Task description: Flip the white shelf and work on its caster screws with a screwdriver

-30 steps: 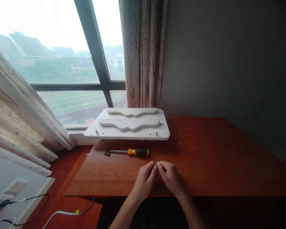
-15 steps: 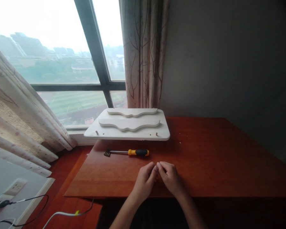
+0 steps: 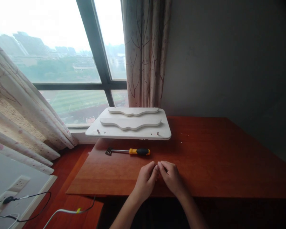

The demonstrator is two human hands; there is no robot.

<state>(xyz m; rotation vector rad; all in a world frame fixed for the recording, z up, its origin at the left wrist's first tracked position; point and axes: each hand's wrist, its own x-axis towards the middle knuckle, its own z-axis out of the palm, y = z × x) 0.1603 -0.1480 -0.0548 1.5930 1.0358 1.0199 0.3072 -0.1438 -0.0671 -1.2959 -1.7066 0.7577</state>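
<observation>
My left hand and my right hand meet above the near part of the table, thumbs and fingertips pinched together and touching. Both are closed, and whatever may be between the fingers is hidden. Just beyond them lies a yellow-and-black screwdriver, its shaft pointing left. Several small dark pieces, apparently screws, lie bunched at its tip. Farther back rests a white board with rounded corners, bearing two wavy-edged white strips. Short pegs and holes show along its near edge.
The reddish-brown wooden table extends right toward a grey wall. Small white specks dot its surface. Curtains and a window stand behind. At lower left are wall sockets and a white cable.
The view has shifted very slightly, so everything sits a little differently in the picture. My hands keep the same pinched pose, and nothing on the table has moved.
</observation>
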